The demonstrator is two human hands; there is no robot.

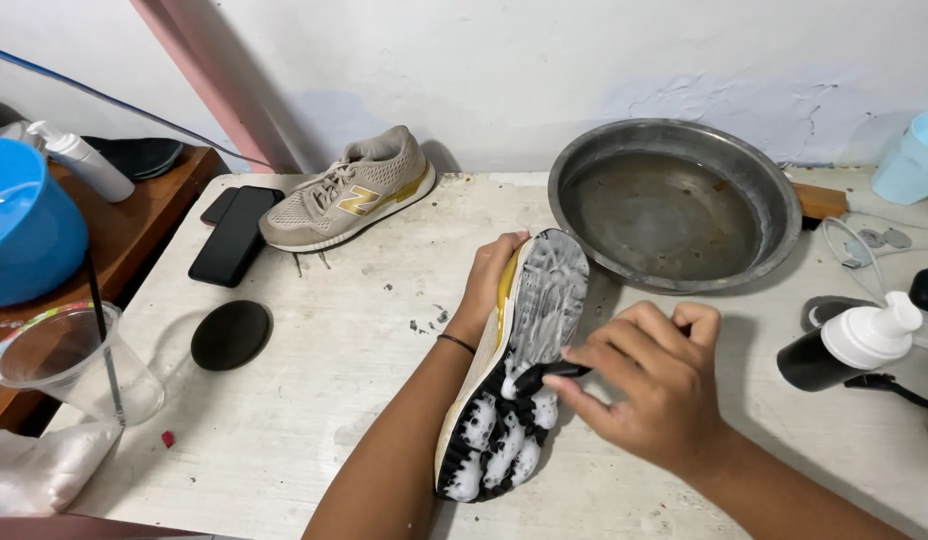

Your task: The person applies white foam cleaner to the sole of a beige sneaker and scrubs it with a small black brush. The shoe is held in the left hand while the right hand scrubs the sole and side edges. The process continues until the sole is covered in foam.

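Observation:
My left hand [489, 275] grips a beige sneaker [519, 370] turned sole-up at the table's middle; white foam covers its black and grey sole. My right hand [644, 385] is closed on a small black brush [544, 375] whose head presses on the foamy sole. A second beige sneaker [349, 190] with a yellow side mark stands upright at the back left of the white table [314, 400].
A wide metal basin [674, 205] holds murky water at the back right. A black pump bottle [854, 345] lies at the right. A black phone [232, 235], a round black lid [231, 335] and a clear plastic cup [69, 365] sit left; a blue bucket [24, 230] stands on a wooden stand.

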